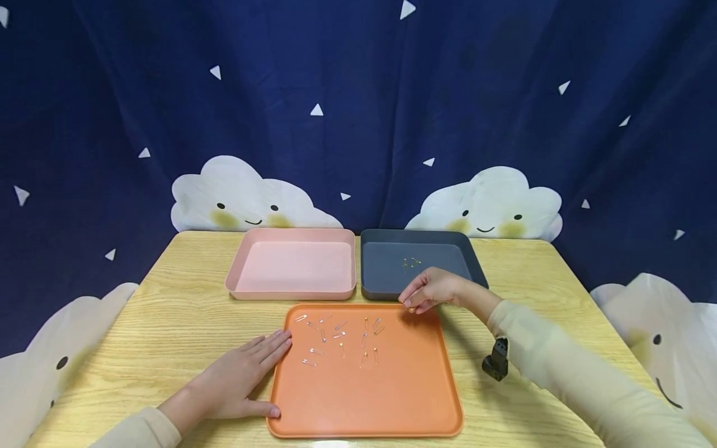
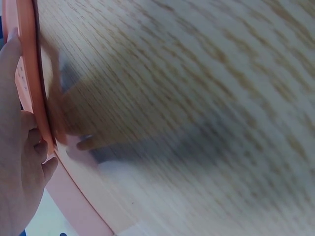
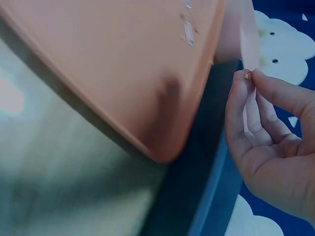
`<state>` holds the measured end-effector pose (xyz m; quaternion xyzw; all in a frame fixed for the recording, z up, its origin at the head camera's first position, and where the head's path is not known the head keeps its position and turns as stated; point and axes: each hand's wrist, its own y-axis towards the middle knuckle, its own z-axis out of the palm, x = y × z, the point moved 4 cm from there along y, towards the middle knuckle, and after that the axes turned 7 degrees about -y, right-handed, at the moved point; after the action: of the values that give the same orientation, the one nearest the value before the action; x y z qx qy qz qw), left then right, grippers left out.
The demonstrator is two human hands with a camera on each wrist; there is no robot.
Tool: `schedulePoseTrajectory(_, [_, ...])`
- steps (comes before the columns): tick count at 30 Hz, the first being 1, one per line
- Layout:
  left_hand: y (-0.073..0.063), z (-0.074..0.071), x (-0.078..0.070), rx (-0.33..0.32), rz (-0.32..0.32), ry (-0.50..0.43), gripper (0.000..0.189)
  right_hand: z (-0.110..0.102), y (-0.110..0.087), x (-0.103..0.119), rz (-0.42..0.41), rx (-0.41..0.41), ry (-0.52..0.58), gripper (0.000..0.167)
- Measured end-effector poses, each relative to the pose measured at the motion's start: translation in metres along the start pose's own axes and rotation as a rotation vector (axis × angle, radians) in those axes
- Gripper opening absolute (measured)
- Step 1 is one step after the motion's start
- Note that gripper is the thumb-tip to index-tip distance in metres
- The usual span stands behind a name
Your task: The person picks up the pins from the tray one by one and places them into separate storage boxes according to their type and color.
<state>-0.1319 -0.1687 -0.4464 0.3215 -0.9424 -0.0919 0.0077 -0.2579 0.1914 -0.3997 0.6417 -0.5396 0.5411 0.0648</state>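
An orange tray (image 1: 370, 401) lies at the front of the table, with several small safety pins (image 1: 339, 335), some silver and some gold, scattered over its back half. My right hand (image 1: 439, 289) is above the tray's back right edge. Between thumb and fingertips it pinches a small gold safety pin (image 3: 248, 75), mostly covered by the fingers. Flat on the tray's left rim, my left hand (image 1: 241, 373) has its fingers and thumb spread and holds nothing. Behind the right hand stands a dark grey tray (image 1: 383, 287), where several gold pins (image 1: 412, 262) lie.
A pink tray (image 1: 297, 264) stands at the back left, beside the dark grey one. Wooden tabletop (image 1: 151, 317) shows around the trays. A blue curtain (image 1: 358, 93) with white clouds hangs behind. A small black device (image 1: 495, 359) is at the right wrist.
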Motion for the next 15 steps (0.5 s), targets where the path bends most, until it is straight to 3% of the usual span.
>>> schedulePoseTrajectory(8, [0.000,0.001,0.001,0.007,-0.011,-0.017,0.098,-0.035,0.011,0.010,-0.001,-0.035,-0.035,0.039])
schedulePoseTrajectory(15, [0.000,0.001,0.002,-0.007,0.002,-0.022,0.098,-0.067,0.026,0.011,0.033,-0.100,-0.149,0.039])
